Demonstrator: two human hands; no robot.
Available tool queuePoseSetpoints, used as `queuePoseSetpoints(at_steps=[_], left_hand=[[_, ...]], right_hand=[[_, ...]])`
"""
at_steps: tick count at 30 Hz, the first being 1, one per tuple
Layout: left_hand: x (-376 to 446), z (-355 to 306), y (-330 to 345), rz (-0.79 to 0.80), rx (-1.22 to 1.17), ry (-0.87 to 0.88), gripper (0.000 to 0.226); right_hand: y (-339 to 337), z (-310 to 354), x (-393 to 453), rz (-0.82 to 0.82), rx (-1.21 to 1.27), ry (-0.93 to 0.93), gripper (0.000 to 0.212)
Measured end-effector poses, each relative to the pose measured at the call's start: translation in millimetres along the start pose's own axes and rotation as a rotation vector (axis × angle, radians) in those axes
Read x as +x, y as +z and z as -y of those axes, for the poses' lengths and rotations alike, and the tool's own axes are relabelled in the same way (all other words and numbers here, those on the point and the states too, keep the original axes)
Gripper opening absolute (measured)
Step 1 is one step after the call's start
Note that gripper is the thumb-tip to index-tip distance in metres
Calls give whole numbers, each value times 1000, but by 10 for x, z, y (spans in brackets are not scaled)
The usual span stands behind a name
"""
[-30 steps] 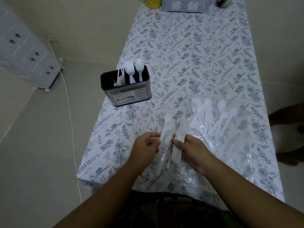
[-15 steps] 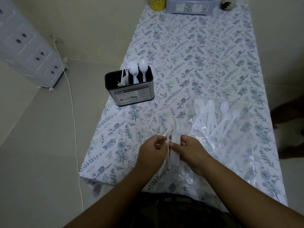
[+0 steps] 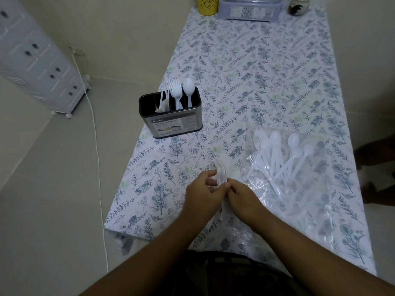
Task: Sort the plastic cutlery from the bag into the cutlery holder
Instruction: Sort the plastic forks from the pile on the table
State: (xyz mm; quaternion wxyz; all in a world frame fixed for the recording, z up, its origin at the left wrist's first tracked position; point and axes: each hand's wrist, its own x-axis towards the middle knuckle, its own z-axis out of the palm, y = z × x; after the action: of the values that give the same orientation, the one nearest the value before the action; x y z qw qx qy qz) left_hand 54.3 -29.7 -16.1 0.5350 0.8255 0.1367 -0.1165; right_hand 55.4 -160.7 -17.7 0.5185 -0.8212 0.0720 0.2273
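My left hand (image 3: 201, 194) and my right hand (image 3: 242, 198) meet near the table's front edge, both closed around a bunch of white plastic forks (image 3: 221, 170) whose tines stick up between them. A clear plastic bag (image 3: 299, 184) lies to the right with loose white spoons and forks (image 3: 275, 154) on it. The black and steel cutlery holder (image 3: 171, 118) stands to the upper left, near the table's left edge. It holds knives on the left, forks in the middle and a spoon on the right.
The table wears a floral cloth (image 3: 256, 71). At its far end stand a yellow cup (image 3: 207, 5), a grey box (image 3: 249, 8) and a dark jar (image 3: 298, 5). A white drawer unit (image 3: 36, 58) and a cable (image 3: 96, 146) are on the floor to the left. Another person's feet (image 3: 376, 165) are at right.
Both hands have drawn together around the fork bunch, gathering it upright. The view has tilted slightly, and the bag's cutlery has not moved.
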Motion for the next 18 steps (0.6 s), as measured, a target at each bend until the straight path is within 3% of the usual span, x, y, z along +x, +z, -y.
queuePoseSetpoints(at_steps=[4,9,14,18], left_hand=[[28,36,-31,-4,-65,-3,24],[35,105,-52,8,-118,-12,21],[37,83,-111,-16,-97,19,23],[57,56,-195,-20,-43,67,22]], right_hand=[[-13,21,-34,60,236,89,33],[-25,96,-29,45,333,118,41],[-18,132,4,46,262,40,31],[-11,157,71,-1,71,-63,36]])
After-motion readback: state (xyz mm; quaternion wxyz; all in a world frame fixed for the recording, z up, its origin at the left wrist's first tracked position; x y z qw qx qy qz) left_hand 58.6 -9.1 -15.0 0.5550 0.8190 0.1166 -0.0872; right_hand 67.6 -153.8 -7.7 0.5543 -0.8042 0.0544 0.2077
